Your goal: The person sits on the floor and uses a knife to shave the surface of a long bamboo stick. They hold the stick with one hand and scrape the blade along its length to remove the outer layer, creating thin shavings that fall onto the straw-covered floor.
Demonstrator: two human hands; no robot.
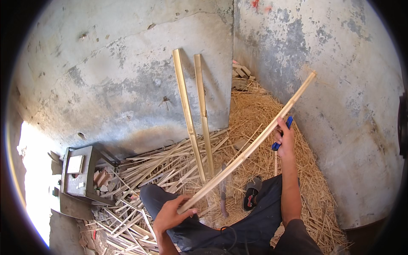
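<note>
A long, pale split bamboo strip [248, 152] slants across in front of me, its lower end near my left knee and its upper end by the right wall. My left hand [172, 212] is closed around the lower end, thumb on the near side. Higher up, my right hand [284, 138] has its fingers curled against the strip and grips a slim blue tool [289, 122]. Most of that tool is hidden in the palm, so its kind is unclear. Between my legs is a tool with a curved brown handle [224, 206], partly covered by the strip.
Two bamboo strips [187, 104] [202, 102] lean on the worn grey wall [127, 76]. Loose bamboo slats [157, 163] lie at left, and straw-like shavings [255, 106] heap into the corner. A dark wooden stool [85, 189] lies tipped on the left. A sandalled foot [251, 195] rests ahead.
</note>
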